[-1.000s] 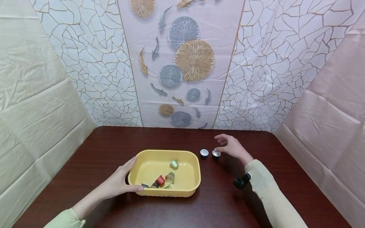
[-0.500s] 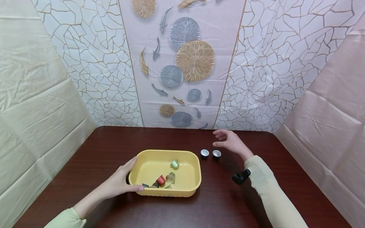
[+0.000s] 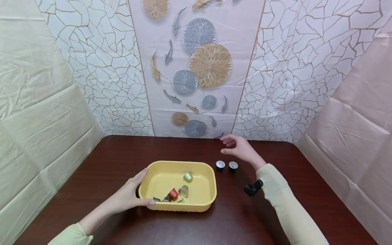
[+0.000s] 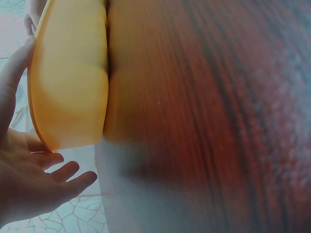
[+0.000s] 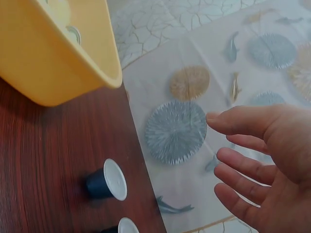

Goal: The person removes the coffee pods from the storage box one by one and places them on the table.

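Note:
Two dark coffee capsules with pale lids stand side by side on the table: the left capsule [image 3: 220, 165] near the yellow tray [image 3: 200, 207], the right capsule [image 3: 233, 166] beside it. In the right wrist view, one dark blue capsule [image 5: 108, 180] shows its white rim. Above and behind them hovers my right hand [image 3: 240, 148], fingers loosely bent and holding nothing. My left hand [image 3: 128, 194] holds the tray's left end, thumb over the front rim and fingers at the back left corner. Inside lie several capsules, including a green capsule [image 3: 188, 176] and a red capsule [image 3: 173, 194].
The dark wooden table [image 3: 177, 228] ends against a patterned cloth backdrop [image 3: 196, 85], with pale cloth walls at left and right. A black wrist mount [image 3: 253, 188] sits on my right sleeve.
My right thumb has come away from the right capsule, which stays on the table. That hand has risen and shifted left, above the capsules. My left hand stays on the tray.

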The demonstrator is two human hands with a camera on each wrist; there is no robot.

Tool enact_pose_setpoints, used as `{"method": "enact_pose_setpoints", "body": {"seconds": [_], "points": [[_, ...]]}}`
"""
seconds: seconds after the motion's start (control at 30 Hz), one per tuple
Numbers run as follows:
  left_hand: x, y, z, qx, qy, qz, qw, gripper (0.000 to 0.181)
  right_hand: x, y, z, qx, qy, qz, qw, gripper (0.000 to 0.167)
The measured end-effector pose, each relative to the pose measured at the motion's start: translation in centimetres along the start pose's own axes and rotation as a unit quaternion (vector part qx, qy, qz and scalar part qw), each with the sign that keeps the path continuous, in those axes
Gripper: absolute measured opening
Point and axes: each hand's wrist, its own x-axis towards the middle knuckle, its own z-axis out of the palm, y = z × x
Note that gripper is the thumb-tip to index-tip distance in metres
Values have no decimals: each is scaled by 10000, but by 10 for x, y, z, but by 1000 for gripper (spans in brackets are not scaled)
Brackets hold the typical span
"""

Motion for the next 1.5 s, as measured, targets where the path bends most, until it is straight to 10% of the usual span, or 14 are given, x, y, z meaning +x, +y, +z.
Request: {"method": "enact_pose_setpoints", "body": {"seconds": [1.5], "points": [[-1, -4, 9, -276, 93, -135, 9995, 115, 26, -68, 38, 190, -828, -681, 9941, 44]]}}
